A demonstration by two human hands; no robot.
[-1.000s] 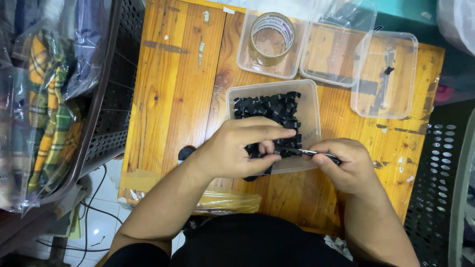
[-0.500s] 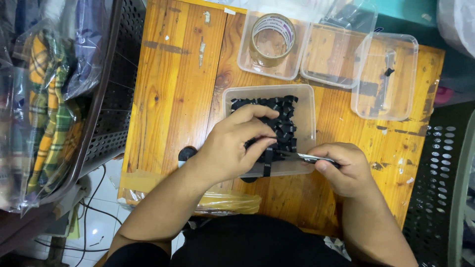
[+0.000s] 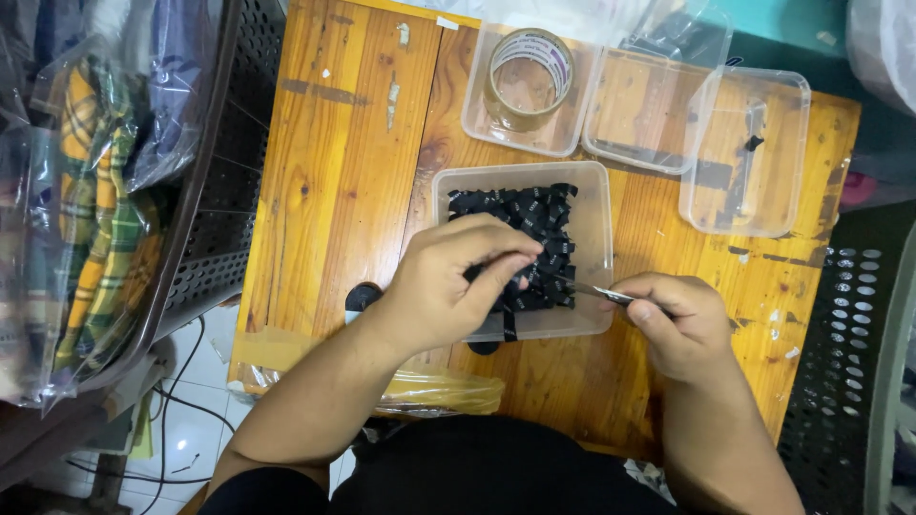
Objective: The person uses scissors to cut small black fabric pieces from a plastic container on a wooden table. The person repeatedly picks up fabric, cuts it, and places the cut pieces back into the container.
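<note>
Left hand arched palm-down over the clear plastic tub on the wooden table, fingertips pinched together on black label strips inside. Right hand curled beside the tub's right edge, fingers clamped on slim metal tweezers pointing into the strips.

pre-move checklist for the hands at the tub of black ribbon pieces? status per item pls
1. Left hand on the black ribbon pieces: ok, fingers pinch into the pile.
2. Right hand has the metal tool: ok, tip points at the pile.
3. Tool tip closed on a piece: cannot tell, too small.
4. Clear tub flat on the wooden table: ok.
5. Tape roll out of the way: ok, in its own tub at the back.
</note>
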